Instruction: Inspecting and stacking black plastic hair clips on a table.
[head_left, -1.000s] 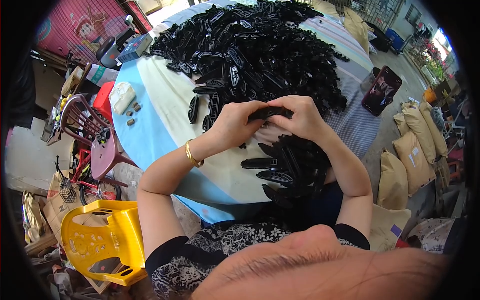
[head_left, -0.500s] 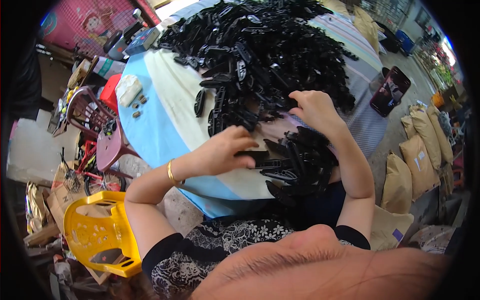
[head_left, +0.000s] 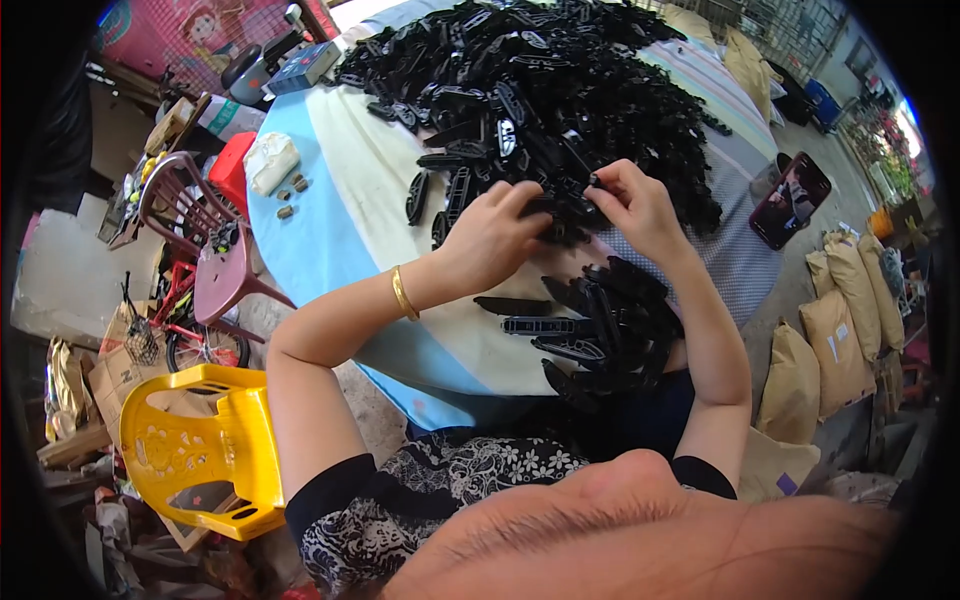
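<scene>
The left hand (head_left: 495,235) is curled palm-down over a black plastic part (head_left: 555,208), its fingers closed on the near end of it. The right hand (head_left: 632,203) meets it from the other side, fingertips pinched on the far end of the same piece, so both hands hold it between them just above the table (head_left: 360,190).

The part is a flat, elongated black moulding; most of it is hidden under the fingers, so its exact outline cannot be made out. It sits at the near edge of a big heap of black parts (head_left: 545,85) that covers the far half of the round table. Closer to the person, a smaller pile of like pieces (head_left: 600,325) lies at the table's near rim, some fanned out side by side.

Both forearms rise from the lower edge, elbows bent, wrists angled inward. A gold bangle (head_left: 402,293) circles the left wrist. A dark phone (head_left: 790,200) lies to the right; a yellow plastic chair (head_left: 195,460) stands on the floor at lower left.
</scene>
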